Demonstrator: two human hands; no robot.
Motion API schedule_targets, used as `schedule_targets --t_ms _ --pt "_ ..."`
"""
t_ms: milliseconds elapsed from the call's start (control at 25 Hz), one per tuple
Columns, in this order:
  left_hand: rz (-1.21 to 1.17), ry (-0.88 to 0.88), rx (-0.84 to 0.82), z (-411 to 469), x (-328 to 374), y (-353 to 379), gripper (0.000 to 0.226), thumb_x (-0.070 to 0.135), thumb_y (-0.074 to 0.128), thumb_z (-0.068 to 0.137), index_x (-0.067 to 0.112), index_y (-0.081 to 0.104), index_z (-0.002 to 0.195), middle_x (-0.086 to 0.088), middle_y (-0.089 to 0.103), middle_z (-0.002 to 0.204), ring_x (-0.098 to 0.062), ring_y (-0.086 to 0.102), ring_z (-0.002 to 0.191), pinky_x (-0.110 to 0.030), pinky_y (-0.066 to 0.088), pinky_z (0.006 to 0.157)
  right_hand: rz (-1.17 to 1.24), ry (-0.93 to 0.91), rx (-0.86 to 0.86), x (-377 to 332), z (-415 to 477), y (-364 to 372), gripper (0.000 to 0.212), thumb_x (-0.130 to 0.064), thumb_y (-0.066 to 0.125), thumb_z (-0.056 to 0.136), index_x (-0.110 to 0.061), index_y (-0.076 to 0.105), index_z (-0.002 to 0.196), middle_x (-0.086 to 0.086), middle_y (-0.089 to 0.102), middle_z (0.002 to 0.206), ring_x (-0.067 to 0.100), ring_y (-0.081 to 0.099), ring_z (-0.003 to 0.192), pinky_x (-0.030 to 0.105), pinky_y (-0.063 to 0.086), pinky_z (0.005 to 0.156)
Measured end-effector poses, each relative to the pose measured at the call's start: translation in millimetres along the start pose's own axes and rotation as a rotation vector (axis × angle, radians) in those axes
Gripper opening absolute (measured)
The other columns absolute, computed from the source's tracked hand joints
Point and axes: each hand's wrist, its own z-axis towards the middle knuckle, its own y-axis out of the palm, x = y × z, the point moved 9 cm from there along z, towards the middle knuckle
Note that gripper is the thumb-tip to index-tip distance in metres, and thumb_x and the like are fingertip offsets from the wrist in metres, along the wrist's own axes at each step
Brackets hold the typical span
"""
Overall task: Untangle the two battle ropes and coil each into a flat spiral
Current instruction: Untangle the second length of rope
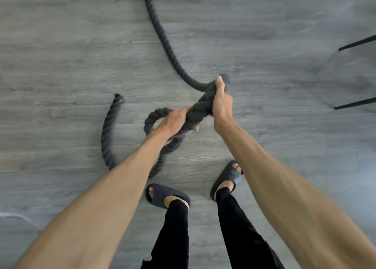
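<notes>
We are clamping the right hand (221, 104) around the rope (162, 36) where a short stub pokes out past the thumb, while the left hand (175, 120) is closing on the twisted bundle just beside it, above the floor (61, 45) and in front of our feet. From there the rope is trailing away far across the floor, and another length is curling on the left to a loose end (118, 97). It is looking thick, heavy and floppy, its rough strands giving good purchase, so we are judging whole-fist holds beside the knot best.
</notes>
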Motion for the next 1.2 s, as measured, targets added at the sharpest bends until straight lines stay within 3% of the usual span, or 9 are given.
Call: schedule_targets --t_ms 120,240,320,400,520,640,800,1080,1200 --pt "-0.203 -0.006 0.131 -1 35 -24 0.095 0.081 0.016 0.086 0.008 0.075 0.097 -0.017 0.075 0.084 -0.028 0.071 0.09 -0.046 0.047 0.101 0.104 -0.038 -0.093 -34 7 10 0.068 -0.073 0.035 0.095 -0.012 0.063 0.108 0.01 0.072 0.108 0.026 0.071 0.101 0.043 0.062 0.081" --pt "-0.367 0.015 0.015 1 64 -36 0.092 0.089 0.033 0.077 0.009 0.076 0.091 -0.011 0.076 0.085 -0.028 0.072 0.085 -0.044 0.055 0.09 0.251 -0.057 -0.125 -39 2 12 0.065 -0.061 0.021 0.104 -0.011 0.062 0.111 0.012 0.073 0.103 0.028 0.073 0.095 0.039 0.063 0.069" --pt "-0.352 0.076 -0.08 -5 91 -34 0.061 0.069 0.063 0.081 0.01 0.073 0.086 -0.003 0.073 0.08 -0.021 0.07 0.077 -0.033 0.052 0.081 0.101 -0.031 -0.048 7 1 3 0.057 -0.051 0.025 0.107 -0.008 0.06 0.12 0.016 0.072 0.106 0.032 0.071 0.098 0.045 0.061 0.082" --pt "-0.412 0.134 -0.05 -7 119 -37 0.04 0.051 0.076 0.078 0.012 0.068 0.081 0.0 0.065 0.069 -0.016 0.061 0.067 -0.03 0.048 0.074 -0.264 0.003 -0.077 68 -2 0 0.047 -0.039 0.046 0.104 -0.011 0.045 0.141 0.018 0.06 0.133 0.03 0.06 0.116 0.05 0.051 0.101" --pt "-0.604 0.068 0.159 -9 143 -62 0.046 0.056 0.072 0.081 0.011 0.067 0.08 -0.003 0.063 0.065 -0.018 0.06 0.061 -0.032 0.053 0.069 -0.517 -0.058 -0.277 107 -5 20 0.085 -0.029 0.069 0.09 -0.018 0.018 0.158 0.01 0.039 0.153 0.025 0.04 0.14 0.043 0.039 0.111" --pt "-0.844 -0.057 0.255 -11 159 -77 0.051 0.056 0.068 0.085 0.007 0.064 0.099 -0.008 0.062 0.065 -0.022 0.06 0.056 -0.032 0.055 0.063 -0.431 -0.133 -0.19 85 5 22 0.071 -0.021 0.068 0.091 -0.014 0.029 0.149 0.004 0.053 0.128 0.021 0.053 0.114 0.029 0.042 0.087" --pt "-1.042 -0.146 0.25 -2 161 -83 0.052 0.06 0.061 0.088 0.008 0.058 0.086 -0.008 0.055 0.059 -0.021 0.054 0.047 -0.031 0.052 0.058 -0.315 -0.218 -0.11 62 10 10 0.033 -0.019 0.063 0.094 -0.013 0.04 0.117 -0.002 0.058 0.096 0.015 0.059 0.083 0.028 0.042 0.068" --pt "-1.241 -0.219 0.278 29 123 -119 0.046 0.048 0.057 0.096 0.002 0.063 0.098 -0.013 0.064 0.071 -0.021 0.06 0.05 -0.032 0.057 0.061 -0.377 -0.338 -0.169 65 -5 -19 0.037 -0.04 0.066 0.094 -0.015 0.055 0.119 -0.003 0.067 0.099 0.009 0.063 0.087 0.021 0.046 0.069" --pt "-1.229 -0.176 0.262 37 102 -119 0.041 0.039 0.061 0.096 0.001 0.063 0.112 -0.014 0.067 0.087 -0.023 0.065 0.063 -0.035 0.059 0.069 -0.367 -0.361 -0.124 60 -5 -31 0.033 -0.046 0.059 0.098 -0.015 0.056 0.11 -0.002 0.065 0.092 0.01 0.061 0.083 0.021 0.044 0.069"
